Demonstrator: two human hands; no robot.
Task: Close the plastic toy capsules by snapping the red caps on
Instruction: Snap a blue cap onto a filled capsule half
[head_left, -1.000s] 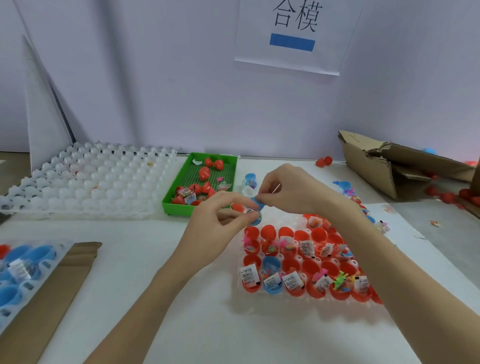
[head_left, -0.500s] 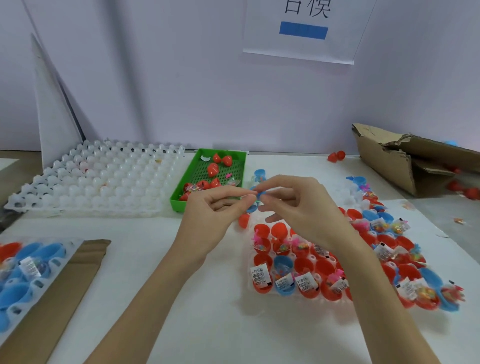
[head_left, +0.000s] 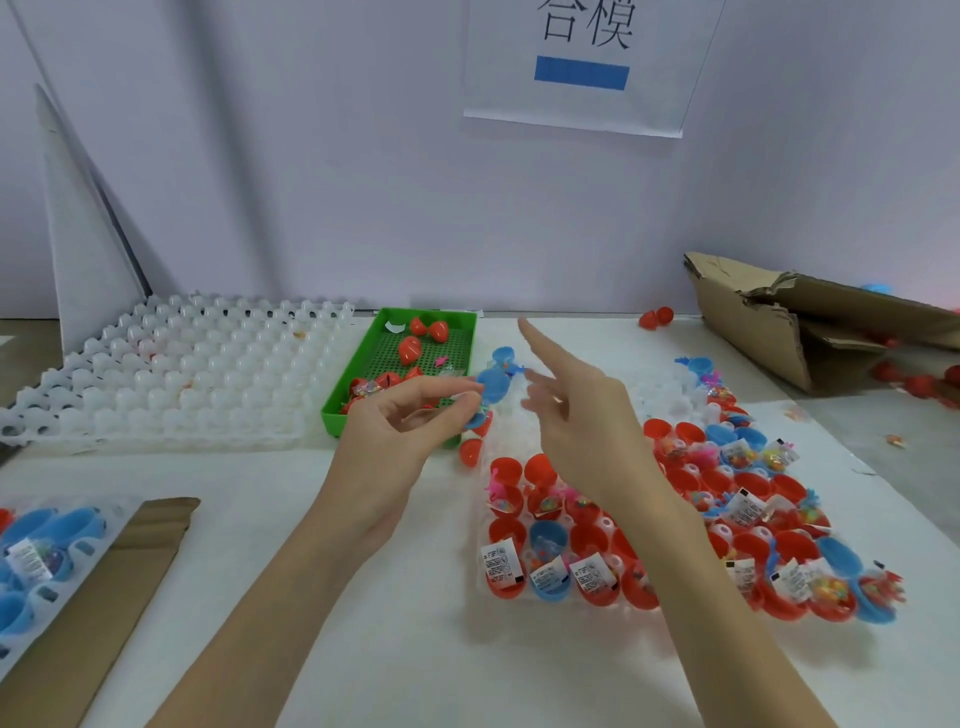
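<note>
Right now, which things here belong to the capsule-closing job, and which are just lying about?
Job: blue capsule pinched in left hand; right hand open; filled capsule halves; green tray.
Lying about: torn cardboard box; white cell tray; wall sign.

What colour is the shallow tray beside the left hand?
Green tray, clearest in the head view.

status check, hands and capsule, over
Left hand pinching blue capsule. Right hand open, off it, finger raised. Red cap hanging loose, not snapped. Nothing blocking.
</note>
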